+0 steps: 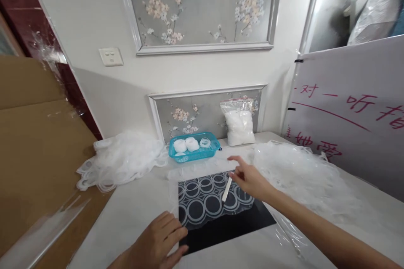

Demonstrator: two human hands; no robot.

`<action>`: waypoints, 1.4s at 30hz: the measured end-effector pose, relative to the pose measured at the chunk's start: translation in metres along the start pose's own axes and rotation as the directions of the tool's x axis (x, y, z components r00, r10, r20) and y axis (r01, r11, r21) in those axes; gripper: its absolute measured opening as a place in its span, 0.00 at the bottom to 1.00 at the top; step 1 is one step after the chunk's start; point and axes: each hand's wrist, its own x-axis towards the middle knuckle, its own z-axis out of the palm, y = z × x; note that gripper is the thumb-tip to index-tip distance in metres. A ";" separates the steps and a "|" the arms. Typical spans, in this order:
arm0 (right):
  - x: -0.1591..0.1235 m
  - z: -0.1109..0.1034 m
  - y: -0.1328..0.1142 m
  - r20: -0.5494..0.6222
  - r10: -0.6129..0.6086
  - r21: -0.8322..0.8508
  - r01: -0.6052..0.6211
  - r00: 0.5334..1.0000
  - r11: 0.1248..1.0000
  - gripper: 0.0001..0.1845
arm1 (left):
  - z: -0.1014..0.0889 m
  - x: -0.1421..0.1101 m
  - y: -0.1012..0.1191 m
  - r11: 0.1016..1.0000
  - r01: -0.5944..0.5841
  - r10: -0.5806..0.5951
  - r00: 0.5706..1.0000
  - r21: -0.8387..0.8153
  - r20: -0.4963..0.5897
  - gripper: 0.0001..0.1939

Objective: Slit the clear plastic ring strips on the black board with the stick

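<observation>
My right hand (pixel 249 178) is over the far right part of a clear plastic sheet, its index finger raised and the other fingers curled. At its thumb is the upper end of a slim white tool (pixel 226 190), which slants down to a dark tip; the grip is partly hidden. The plastic sheet with circular cut-outs (pixel 213 204) lies on a black mat (pixel 217 233), its rings showing pale against the black. My left hand (pixel 162 239) rests at the mat's near left edge, fingers loosely apart and holding nothing.
Behind the mat, a blue basket (pixel 194 157) holds white ring bundles. A zip bag of white material (pixel 240 128) leans on the wall. Piles of clear plastic sheets lie left (pixel 123 159) and right (pixel 303 176). Cardboard (pixel 38 147) stands left, a written-on white board (pixel 347 113) right.
</observation>
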 end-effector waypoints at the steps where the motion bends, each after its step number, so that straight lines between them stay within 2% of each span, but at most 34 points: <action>1: 0.003 0.012 0.008 0.095 0.035 -0.064 -0.029 0.995 0.998 0.24 | 0.007 0.001 -0.009 1.000 -0.003 0.003 1.000 -0.003 0.015 0.09; 3: 0.007 0.035 0.024 0.235 0.105 -0.237 -0.048 0.966 0.970 0.24 | 0.017 -0.001 -0.021 0.998 0.054 -0.052 0.994 -0.013 0.091 0.10; 4: 0.009 0.045 0.029 0.262 0.124 -0.315 -0.037 0.957 0.949 0.22 | 0.020 -0.004 -0.025 0.994 0.108 -0.103 0.984 -0.021 0.148 0.09; 6: 0.010 0.057 0.035 0.282 0.132 -0.417 -0.002 0.950 0.909 0.18 | 0.022 -0.011 -0.027 0.979 0.199 -0.181 0.950 -0.047 0.254 0.09; 9: 0.011 0.062 0.036 0.305 0.138 -0.488 0.030 0.942 0.872 0.15 | 0.023 -0.019 -0.025 0.970 0.236 -0.208 0.931 -0.061 0.298 0.08; 12: 0.008 0.057 0.038 0.292 0.161 -0.479 -0.001 0.943 0.878 0.13 | 0.026 -0.022 -0.024 0.976 0.218 -0.204 0.938 -0.018 0.282 0.06; 14: 0.000 0.049 0.041 0.258 0.155 -0.405 -0.039 0.954 0.913 0.10 | 0.032 -0.024 -0.025 0.980 0.196 -0.199 0.946 0.037 0.256 0.07; 16: -0.015 0.039 0.046 0.214 0.143 -0.322 -0.068 0.966 0.944 0.06 | 0.041 -0.027 -0.028 0.978 0.183 -0.201 0.954 0.099 0.222 0.07; 19: -0.045 0.022 0.054 0.209 0.110 -0.261 -0.053 0.972 0.964 0.10 | 0.051 -0.029 -0.033 0.973 0.185 -0.209 0.959 0.136 0.190 0.10; 23: -0.074 0.009 0.065 0.281 -0.029 -0.185 0.084 0.959 0.979 0.04 | 0.047 -0.019 -0.036 0.954 0.301 -0.296 0.945 -0.012 0.137 0.12; 26: -0.073 0.008 0.069 0.304 -0.068 -0.186 0.129 0.950 0.974 0.07 | 0.033 -0.007 -0.033 0.890 0.411 -0.395 0.911 -0.197 0.118 0.11; 28: -0.067 0.006 0.071 0.313 -0.085 -0.157 0.140 0.946 0.978 0.07 | 0.023 -0.002 -0.026 0.873 0.412 -0.389 0.911 -0.263 0.136 0.11; 32: -0.066 -0.009 0.072 0.338 -0.076 0.007 0.078 0.938 0.997 0.05 | 0.013 -0.001 -0.007 0.903 0.321 -0.246 0.932 -0.287 0.267 0.10; 34: -0.072 -0.020 0.069 0.393 -0.039 0.043 0.024 0.919 0.999 0.06 | 0.014 -0.002 -0.002 0.895 0.298 -0.169 0.915 -0.333 0.367 0.09; 36: -0.077 -0.027 0.064 0.464 0.008 0.034 -0.026 0.886 0.999 0.08 | 0.018 -0.003 -0.005 0.867 0.328 -0.151 0.890 -0.374 0.431 0.07; 38: -0.075 -0.027 0.060 0.488 0.071 0.002 -0.082 0.870 0.997 0.10 | 0.024 -0.002 -0.015 0.845 0.407 -0.238 0.867 -0.347 0.437 0.07; 40: -0.065 -0.021 0.060 0.420 0.117 -0.047 -0.107 0.900 0.993 0.11 | 0.031 0.001 -0.031 0.832 0.493 -0.373 0.837 -0.255 0.400 0.15; 42: -0.049 -0.012 0.065 0.328 0.095 -0.107 -0.063 0.940 0.992 0.10 | 0.038 0.006 -0.045 0.832 0.528 -0.441 0.815 -0.169 0.376 0.19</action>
